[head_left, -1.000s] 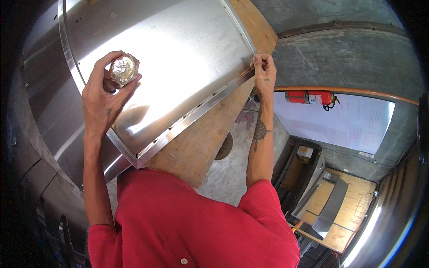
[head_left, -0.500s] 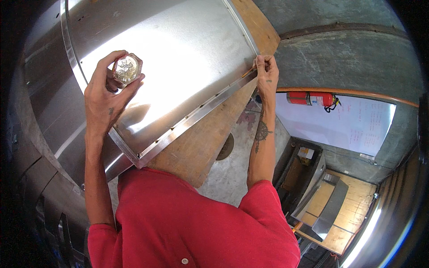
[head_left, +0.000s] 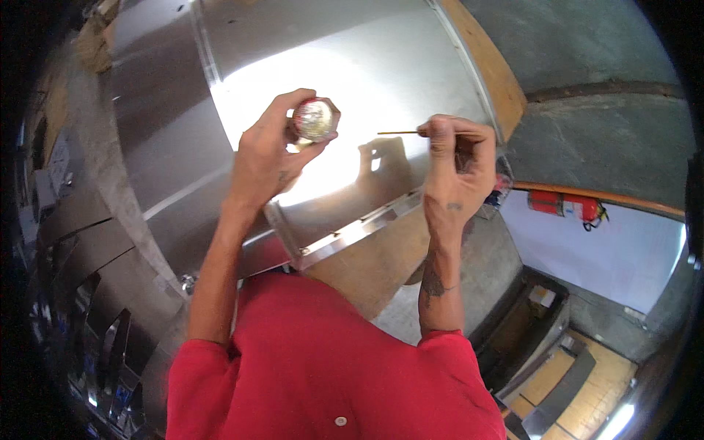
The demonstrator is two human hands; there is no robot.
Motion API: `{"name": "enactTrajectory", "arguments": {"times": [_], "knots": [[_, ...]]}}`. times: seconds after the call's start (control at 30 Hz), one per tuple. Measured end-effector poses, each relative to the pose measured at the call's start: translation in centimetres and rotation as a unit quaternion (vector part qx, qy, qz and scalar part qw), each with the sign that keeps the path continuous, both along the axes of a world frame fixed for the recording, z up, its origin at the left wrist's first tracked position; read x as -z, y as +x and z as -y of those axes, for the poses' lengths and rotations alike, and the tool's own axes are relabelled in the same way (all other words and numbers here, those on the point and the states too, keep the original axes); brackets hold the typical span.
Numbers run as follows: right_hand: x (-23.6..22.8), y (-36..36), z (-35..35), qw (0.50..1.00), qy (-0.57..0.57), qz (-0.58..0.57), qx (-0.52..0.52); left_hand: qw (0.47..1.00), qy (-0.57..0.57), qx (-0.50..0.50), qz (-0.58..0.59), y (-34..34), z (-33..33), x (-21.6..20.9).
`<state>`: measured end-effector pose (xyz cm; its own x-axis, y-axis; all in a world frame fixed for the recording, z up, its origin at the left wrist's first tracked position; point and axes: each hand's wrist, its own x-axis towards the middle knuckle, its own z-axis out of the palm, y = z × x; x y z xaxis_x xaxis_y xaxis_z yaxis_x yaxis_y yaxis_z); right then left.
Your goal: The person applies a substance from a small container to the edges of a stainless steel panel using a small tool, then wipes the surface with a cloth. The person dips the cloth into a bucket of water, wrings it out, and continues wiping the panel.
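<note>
My left hand (head_left: 265, 154) is closed around a small faceted glass jar (head_left: 315, 120), its pale, shiny round face turned up. My right hand (head_left: 456, 165) pinches a thin yellowish-brown stick (head_left: 398, 133), which points left toward the jar but stays apart from it. Whether the stick has bristles at its tip is too small to tell. Both hands are over a large sheet-metal panel (head_left: 308, 213) with a raised metal edging. Bright glare lies on the panel, along with the shadow of my right hand.
Beneath the panel is a wooden board (head_left: 374, 264). A red fire extinguisher (head_left: 565, 205) is by the whiteboard (head_left: 594, 249) at the right. Cut metal pieces (head_left: 103, 345) stand at the lower left. A dark box-shaped trough (head_left: 524, 315) sits at the lower right.
My right hand has lifted the stick off the panel's edging and turned it leftward. My left hand has brought the jar right, nearer the stick. The whole view has shifted.
</note>
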<state>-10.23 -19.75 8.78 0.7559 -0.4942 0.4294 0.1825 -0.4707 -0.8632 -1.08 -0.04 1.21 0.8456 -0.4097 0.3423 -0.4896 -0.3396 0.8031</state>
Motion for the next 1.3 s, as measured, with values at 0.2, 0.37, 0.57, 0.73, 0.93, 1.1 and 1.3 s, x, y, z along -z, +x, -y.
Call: {"name": "enactTrajectory", "arguments": {"times": [0.2,0.37,0.57,0.73,0.93,1.1,1.3], "knots": [[2.0,2.9,-3.8,0.996,-0.072,-0.023,-0.043,0.999,-0.021,0.002,0.048,0.5,0.0,0.1],[2.8,3.7,-4.0,0.990,-0.126,-0.015,-0.054,0.998,-0.021,-0.005,0.062,0.5,0.0,0.5],[-0.3,2.5,-1.5,0.997,0.057,0.012,0.041,1.000,-0.014,-0.019,-0.013,0.2,0.0,0.0],[0.5,1.2,8.6,0.988,0.098,0.056,0.103,0.998,0.006,-0.038,-0.053,-0.1,0.0,-0.4],[5.7,-1.4,21.9,0.984,0.034,-0.036,0.173,0.999,-0.002,-0.039,0.033,0.1,0.5,0.7],[7.6,-2.2,24.1,0.983,-0.022,-0.089,0.158,0.999,0.020,-0.034,0.008,0.1,0.0,0.6],[8.0,-2.3,23.7,0.976,-0.048,-0.127,0.168,0.999,0.005,-0.036,0.036,0.2,0.0,0.9]]}}
